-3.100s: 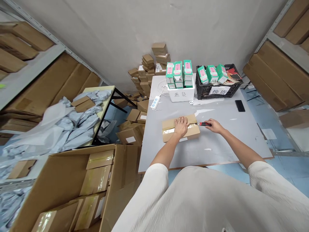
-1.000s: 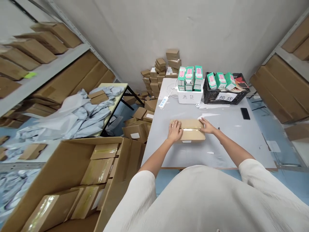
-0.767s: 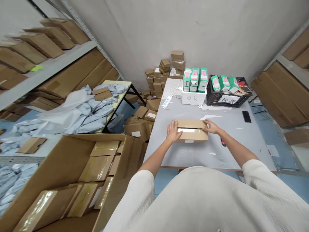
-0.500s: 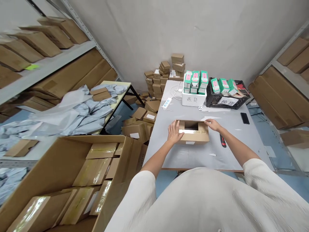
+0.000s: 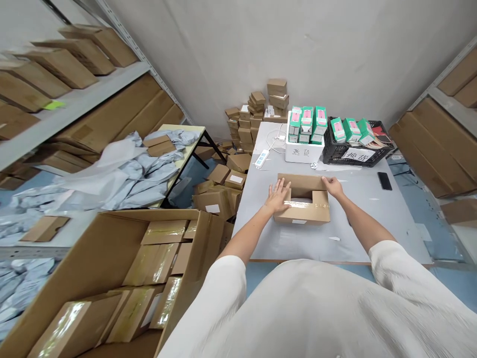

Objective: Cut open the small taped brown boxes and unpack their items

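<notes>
A small cardboard box (image 5: 303, 215) stands on the grey table before me, its top partly open and a strip of shiny tape along the near flap. My left hand (image 5: 278, 197) lies over the box's left side, fingers spread and thumb on the near flap. At the far right corner, my right hand (image 5: 333, 186) pinches the edge of the raised far flap (image 5: 301, 182). The inside shows only as a shaded opening; no contents can be made out. The red and black cutter is almost wholly hidden by my right forearm.
Behind the box stand a white bin (image 5: 303, 153) and a black crate (image 5: 356, 155) with green boxes. A power strip (image 5: 262, 158) and a phone (image 5: 384, 181) lie on the table (image 5: 257, 233). A large carton (image 5: 122, 226) of taped boxes is at left.
The far flap of the box has been lifted and now stands up, widening the opening. My left fingers have spread further. My right forearm has moved over the cutter.
</notes>
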Demonstrator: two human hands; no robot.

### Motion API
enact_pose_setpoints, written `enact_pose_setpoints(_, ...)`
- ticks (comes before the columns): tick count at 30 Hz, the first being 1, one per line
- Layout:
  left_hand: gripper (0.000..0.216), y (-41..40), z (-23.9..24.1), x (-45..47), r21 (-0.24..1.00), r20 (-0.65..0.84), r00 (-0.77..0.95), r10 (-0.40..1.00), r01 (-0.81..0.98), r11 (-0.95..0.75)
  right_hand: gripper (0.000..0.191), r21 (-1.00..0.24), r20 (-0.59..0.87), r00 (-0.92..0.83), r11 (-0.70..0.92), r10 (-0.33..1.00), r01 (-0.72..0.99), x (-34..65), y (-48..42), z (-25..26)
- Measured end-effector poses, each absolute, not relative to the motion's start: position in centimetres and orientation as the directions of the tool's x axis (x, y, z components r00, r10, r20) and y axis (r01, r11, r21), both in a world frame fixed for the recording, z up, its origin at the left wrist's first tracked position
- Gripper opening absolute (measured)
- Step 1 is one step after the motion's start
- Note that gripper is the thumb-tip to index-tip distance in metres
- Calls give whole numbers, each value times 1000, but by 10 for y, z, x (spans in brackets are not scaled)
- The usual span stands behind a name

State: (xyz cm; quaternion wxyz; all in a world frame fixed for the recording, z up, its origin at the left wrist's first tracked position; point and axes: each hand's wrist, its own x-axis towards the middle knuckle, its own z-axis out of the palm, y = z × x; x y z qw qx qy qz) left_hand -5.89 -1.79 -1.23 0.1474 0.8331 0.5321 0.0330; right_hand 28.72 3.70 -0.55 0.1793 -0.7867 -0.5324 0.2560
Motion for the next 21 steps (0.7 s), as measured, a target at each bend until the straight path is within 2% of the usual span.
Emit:
enact_pose_setpoints(5, 126, -17, -13, -61, 286, -179, 427, 886, 885, -368, 66, -467, -295, 444, -533, 846, 706, 275, 37, 2)
enact_pose_setpoints(12, 133, 1, -1, -58, 289, -329, 463, 823, 879, -379, 73, -393, -283, 508, -581, 814, 713, 263, 33, 9)
enact_pose_setpoints(15, 133, 6, 1, -56, 282, -354, 454, 818, 886, -369, 58, -357, -100, 423, -429, 901, 830, 259, 25, 5)
enact_pose_setpoints(17, 133, 8, 1, -56, 273, -356, 448, 820, 889, -367, 45, -303, 12, 241, -226, 970, 926, 258, 19, 2)
enact_pose_setpoints(19, 133, 8, 1, -55, 263, -356, 437, 826, 895, -360, 39, -267, 28, 38, -29, 999, 963, 258, 13, 0)
enact_pose_setpoints(21, 133, 8, -1, -54, 253, -351, 421, 836, 903, -348, 42, -260, -4, -85, 81, 996, 962, 260, 9, -2)
